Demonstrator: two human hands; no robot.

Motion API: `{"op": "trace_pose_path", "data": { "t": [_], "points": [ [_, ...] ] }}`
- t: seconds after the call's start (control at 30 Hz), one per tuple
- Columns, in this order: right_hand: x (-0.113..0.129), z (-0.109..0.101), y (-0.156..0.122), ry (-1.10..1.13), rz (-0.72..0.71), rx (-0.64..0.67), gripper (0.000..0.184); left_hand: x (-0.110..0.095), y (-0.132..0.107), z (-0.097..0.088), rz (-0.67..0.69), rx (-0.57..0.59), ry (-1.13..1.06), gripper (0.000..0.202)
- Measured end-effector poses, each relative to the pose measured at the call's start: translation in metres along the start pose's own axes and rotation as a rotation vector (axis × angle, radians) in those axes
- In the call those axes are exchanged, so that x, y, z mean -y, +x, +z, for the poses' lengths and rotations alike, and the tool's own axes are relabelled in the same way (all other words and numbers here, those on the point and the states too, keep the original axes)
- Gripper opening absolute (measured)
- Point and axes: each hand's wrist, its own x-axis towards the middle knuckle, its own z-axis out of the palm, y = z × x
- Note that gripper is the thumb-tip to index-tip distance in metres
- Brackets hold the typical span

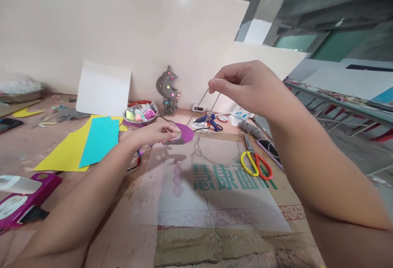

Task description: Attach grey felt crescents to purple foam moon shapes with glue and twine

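My right hand (242,81) is raised above the table and pinches the top of a thin grey string (202,114), which hangs down in two strands toward the cardboard mat (215,194). My left hand (158,133) reaches forward, fingers closed on a purple crescent-shaped cutout (186,132) at the mat's far edge. One strand of the string runs down to that cutout.
Yellow-and-red scissors (256,163) lie right of the mat, with a phone (270,151) and twine (248,128) behind them. A blue glue gun (210,121), a bowl of clay (141,114), yellow paper (66,149) and teal paper (100,141), a white card (102,88) and a moon decoration (168,87) stand farther back. A magenta object (24,198) lies near left.
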Motion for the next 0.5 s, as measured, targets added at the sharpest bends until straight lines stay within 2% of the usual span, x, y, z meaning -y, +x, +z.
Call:
{"op": "trace_pose_path", "data": {
  "t": [0.07, 0.17, 0.23, 0.3, 0.5],
  "points": [
    [0.0, 0.003, 0.004, -0.007, -0.02, -0.003, 0.024, 0.007, 0.004, -0.002, -0.019, -0.092, 0.062, 0.031],
    [0.0, 0.005, 0.009, -0.018, -0.036, -0.007, 0.025, 0.019, 0.011, -0.006, -0.073, -0.367, 0.214, 0.033],
    [0.0, 0.006, 0.011, -0.027, -0.042, -0.002, 0.026, 0.024, 0.014, -0.01, -0.086, -0.471, 0.282, 0.033],
    [-0.001, 0.006, 0.011, -0.036, -0.048, 0.0, 0.026, 0.025, 0.015, -0.012, -0.085, -0.482, 0.297, 0.032],
    [-0.003, 0.002, 0.005, -0.034, -0.005, 0.004, 0.024, 0.024, 0.015, -0.009, -0.103, -0.414, 0.291, 0.032]
  ]
}}
